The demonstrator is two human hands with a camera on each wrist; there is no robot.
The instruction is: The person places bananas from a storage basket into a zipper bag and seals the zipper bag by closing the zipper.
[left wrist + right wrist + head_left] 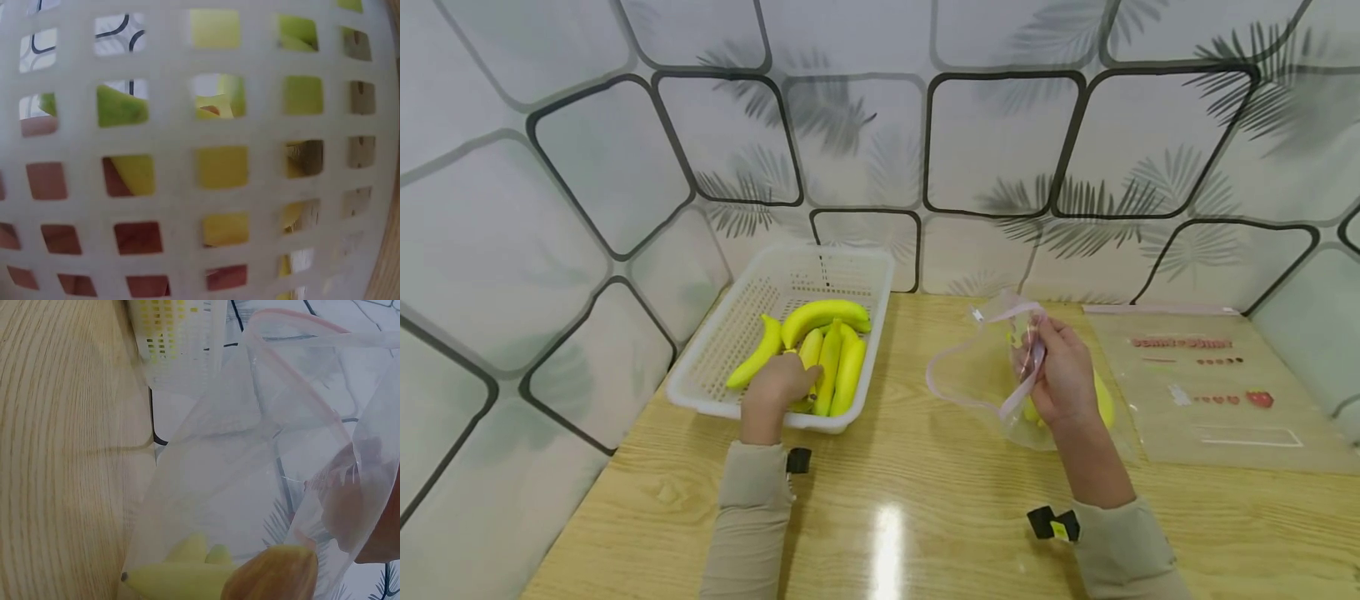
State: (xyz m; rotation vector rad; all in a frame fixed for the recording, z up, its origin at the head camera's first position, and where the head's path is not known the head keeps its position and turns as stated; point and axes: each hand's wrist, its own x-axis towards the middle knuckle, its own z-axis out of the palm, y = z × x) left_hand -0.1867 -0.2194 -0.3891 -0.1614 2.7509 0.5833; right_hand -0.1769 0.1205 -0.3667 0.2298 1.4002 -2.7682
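From the head camera, a glossy light-wood desk (925,500) meets pale walls patterned with black-lined tiles and leaf shadows. At its far left corner a white perforated plastic basket (850,271) holds yellow bananas (827,321); the left hand (772,392) curls round one. The right hand (1060,375) pinches a clear pink-rimmed zip bag (970,375) open (banana inside). A flat printed plastic bag (1217,392) lies at the right edge.

Left wrist: the basket's lattice (181,134) blocks nearly everything.

Right wrist: fingers (350,506) show through the bag's film.
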